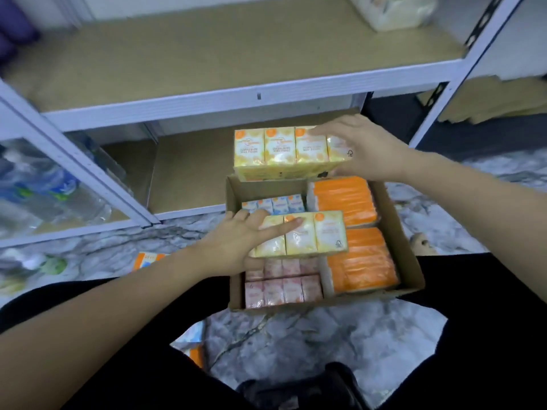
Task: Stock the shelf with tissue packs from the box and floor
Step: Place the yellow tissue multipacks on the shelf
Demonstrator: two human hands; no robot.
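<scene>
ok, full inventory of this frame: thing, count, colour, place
yellow tissue multipacks: 2, yellow; one held above the box's far edge, one over the box middle
orange tissue packs: 2 stacks, orange; box right side
pink tissue packs: 2 rows, pink; box near-left
blue tissue packs: 1 row, blue-white; box far-left
brown cardboard box: 1; marble floor
white metal shelf: 1; behind the box
plastic water bottles: several, clear; left lower shelf
right hand: grips far multipack
left hand: holds near multipack
</scene>
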